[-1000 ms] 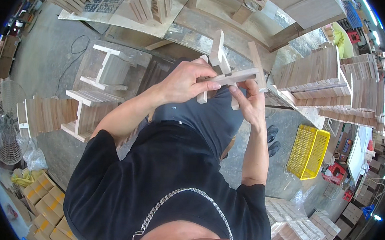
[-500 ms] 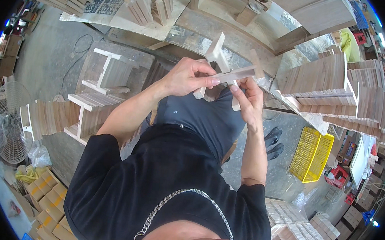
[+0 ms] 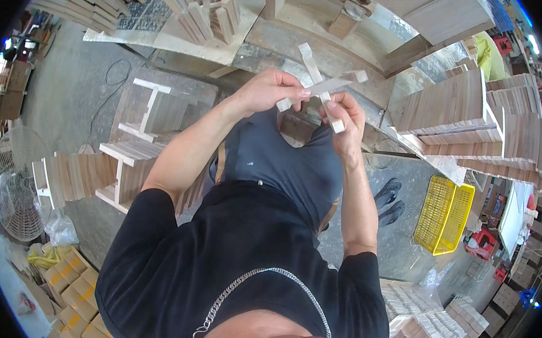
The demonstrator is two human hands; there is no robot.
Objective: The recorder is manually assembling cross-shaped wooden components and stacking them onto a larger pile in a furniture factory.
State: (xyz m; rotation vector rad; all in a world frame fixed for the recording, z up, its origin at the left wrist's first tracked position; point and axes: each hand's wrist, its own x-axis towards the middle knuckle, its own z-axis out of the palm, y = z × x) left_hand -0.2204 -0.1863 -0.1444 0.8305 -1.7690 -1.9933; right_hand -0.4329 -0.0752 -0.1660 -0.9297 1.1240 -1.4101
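Note:
Two pale wooden bars, crossed at their middles into an X-shaped wooden piece point(image 3: 344, 81), lie in front of me above my lap. My left hand point(image 3: 265, 93) pinches the bar that runs from lower left to upper right, thumb on top near the crossing. The lower end of the other bar is gripped by my right hand point(image 3: 348, 119), with the thumb along its side. The bar ends show small square faces. How the bars join at the crossing is partly covered by my fingers.
Ahead stands a workbench point(image 3: 274, 34) carrying upright wooden pieces point(image 3: 207, 15). Stacked boards point(image 3: 445, 109) rise at the right, with a yellow crate point(image 3: 444, 215) and sandals point(image 3: 389, 199) on the floor. More wooden stacks point(image 3: 79, 171), a fan point(image 3: 20, 205) and cartons point(image 3: 77, 287) are at the left.
The crossed bars have turned in my hands, so all their ends now show and the X faces up more flatly. Both hands have shifted slightly and still hold the piece.

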